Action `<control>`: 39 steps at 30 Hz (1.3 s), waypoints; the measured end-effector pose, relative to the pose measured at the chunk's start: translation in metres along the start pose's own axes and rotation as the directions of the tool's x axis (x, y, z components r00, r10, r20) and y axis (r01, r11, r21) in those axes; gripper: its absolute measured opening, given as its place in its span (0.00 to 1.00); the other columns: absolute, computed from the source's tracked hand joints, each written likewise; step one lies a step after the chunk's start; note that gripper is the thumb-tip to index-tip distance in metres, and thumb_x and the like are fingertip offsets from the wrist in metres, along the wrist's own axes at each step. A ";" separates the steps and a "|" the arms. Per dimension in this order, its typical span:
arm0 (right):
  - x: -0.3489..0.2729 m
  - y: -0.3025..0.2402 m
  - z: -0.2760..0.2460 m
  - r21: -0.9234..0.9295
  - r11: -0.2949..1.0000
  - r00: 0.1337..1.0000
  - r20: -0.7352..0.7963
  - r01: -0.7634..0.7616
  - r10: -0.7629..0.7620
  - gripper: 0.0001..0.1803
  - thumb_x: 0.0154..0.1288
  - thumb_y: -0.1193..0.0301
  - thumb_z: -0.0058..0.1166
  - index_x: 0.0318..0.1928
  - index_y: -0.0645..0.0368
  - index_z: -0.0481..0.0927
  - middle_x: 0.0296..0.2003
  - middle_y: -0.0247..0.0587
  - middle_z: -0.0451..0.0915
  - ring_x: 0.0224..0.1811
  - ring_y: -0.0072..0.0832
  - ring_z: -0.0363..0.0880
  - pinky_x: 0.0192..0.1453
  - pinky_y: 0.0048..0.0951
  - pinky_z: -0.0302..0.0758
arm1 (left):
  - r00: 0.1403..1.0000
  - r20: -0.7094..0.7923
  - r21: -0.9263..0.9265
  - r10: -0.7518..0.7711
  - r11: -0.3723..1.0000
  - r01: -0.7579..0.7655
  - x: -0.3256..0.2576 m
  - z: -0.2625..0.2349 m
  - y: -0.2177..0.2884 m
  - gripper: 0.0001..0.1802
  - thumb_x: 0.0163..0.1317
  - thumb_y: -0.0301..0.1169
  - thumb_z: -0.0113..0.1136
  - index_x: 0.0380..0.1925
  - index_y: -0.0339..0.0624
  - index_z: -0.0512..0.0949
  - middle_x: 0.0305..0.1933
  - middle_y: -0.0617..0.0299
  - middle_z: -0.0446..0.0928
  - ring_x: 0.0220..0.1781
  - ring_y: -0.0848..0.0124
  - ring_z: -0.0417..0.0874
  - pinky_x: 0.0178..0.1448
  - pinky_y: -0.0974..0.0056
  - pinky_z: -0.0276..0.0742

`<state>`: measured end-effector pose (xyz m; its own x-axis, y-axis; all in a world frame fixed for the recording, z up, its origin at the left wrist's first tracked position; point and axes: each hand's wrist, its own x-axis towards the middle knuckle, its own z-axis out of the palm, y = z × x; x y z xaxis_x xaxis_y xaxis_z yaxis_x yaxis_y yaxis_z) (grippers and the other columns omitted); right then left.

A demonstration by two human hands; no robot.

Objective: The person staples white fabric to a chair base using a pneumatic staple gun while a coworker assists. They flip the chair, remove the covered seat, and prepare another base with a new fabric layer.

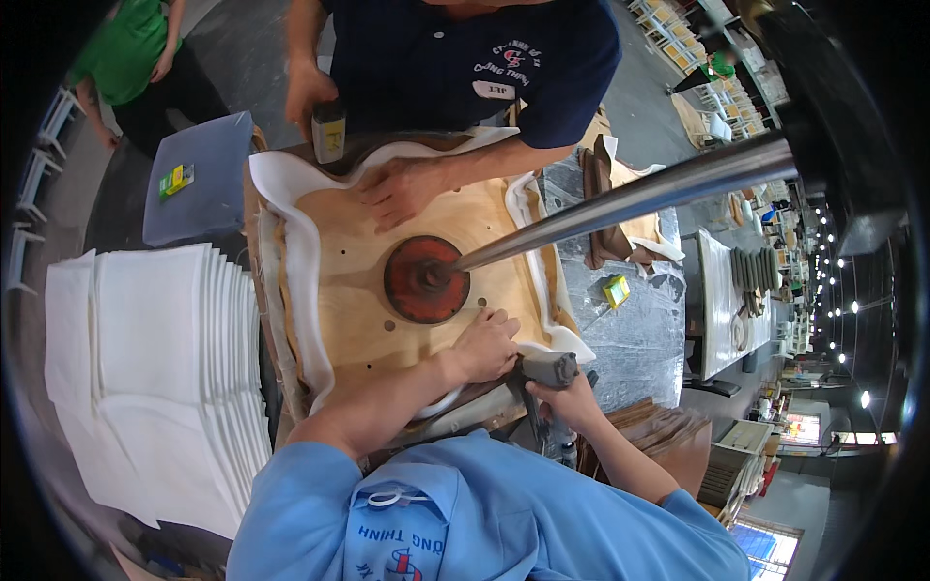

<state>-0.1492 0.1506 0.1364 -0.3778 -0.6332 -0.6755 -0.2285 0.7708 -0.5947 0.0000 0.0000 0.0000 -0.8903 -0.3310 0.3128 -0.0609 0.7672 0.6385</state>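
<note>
A wooden seat panel [339,290] lies upside down with white foam padding [302,261] and brown cover material round its edges. Pressing on it from above is a round red-and-black clamp pad [412,295] at the end of a metal rod [630,198]. My left hand [484,346] is closed at the panel's near right edge, its curled fingers gripping the cover's edge; the fingertips are partly hidden. Just right of it, my right hand [572,399] grips a grey staple gun [550,368], its nose close to that edge.
Opposite, a co-worker in a dark shirt rests one hand [402,189] on the panel and holds another staple gun [327,131]. White foam sheets [155,339] are stacked at left, beside a grey cushion [199,174]. A yellow-green box [616,290] lies on the right table [639,339].
</note>
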 end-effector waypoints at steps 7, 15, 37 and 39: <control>0.004 -0.016 0.000 -0.038 0.999 1.000 -0.011 -0.018 0.018 0.18 0.72 0.72 0.75 0.56 0.65 0.83 0.34 0.37 0.85 0.21 0.26 0.83 0.22 0.30 0.77 | 1.000 -0.017 0.042 0.019 0.999 -0.018 0.004 0.005 -0.002 0.11 0.65 0.41 0.71 0.30 0.49 0.91 0.46 0.58 0.80 0.60 0.55 0.78 0.69 0.46 0.70; 0.008 -0.014 -0.003 -0.084 0.996 1.000 -0.008 -0.016 0.015 0.21 0.70 0.71 0.76 0.58 0.64 0.84 0.31 0.36 0.85 0.19 0.24 0.80 0.21 0.30 0.75 | 1.000 -0.002 0.066 0.015 0.998 -0.014 0.007 0.007 0.000 0.11 0.66 0.39 0.69 0.30 0.47 0.90 0.45 0.57 0.80 0.59 0.55 0.79 0.69 0.48 0.69; -0.030 0.066 0.000 0.271 0.948 0.982 -0.137 0.166 -0.132 0.16 0.72 0.67 0.78 0.50 0.61 0.86 0.29 0.33 0.85 0.23 0.23 0.83 0.26 0.30 0.79 | 0.876 0.258 -0.260 -0.407 0.844 0.469 -0.080 -0.099 0.130 0.11 0.75 0.36 0.67 0.43 0.39 0.85 0.37 0.48 0.87 0.42 0.45 0.88 0.49 0.46 0.83; -0.031 0.062 0.006 0.295 0.934 0.974 -0.161 0.201 -0.159 0.16 0.72 0.67 0.79 0.49 0.62 0.85 0.27 0.33 0.84 0.22 0.23 0.82 0.25 0.30 0.78 | 0.873 0.196 -0.139 -0.446 0.869 0.475 -0.120 -0.086 0.140 0.13 0.70 0.35 0.72 0.47 0.39 0.85 0.44 0.49 0.85 0.49 0.47 0.87 0.56 0.48 0.83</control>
<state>-0.1462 0.2176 0.1176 -0.4760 -0.7280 -0.4934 -0.0246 0.5718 -0.8200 0.1365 0.1000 0.1123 -0.8392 -0.5230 -0.1494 -0.4128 0.4335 0.8011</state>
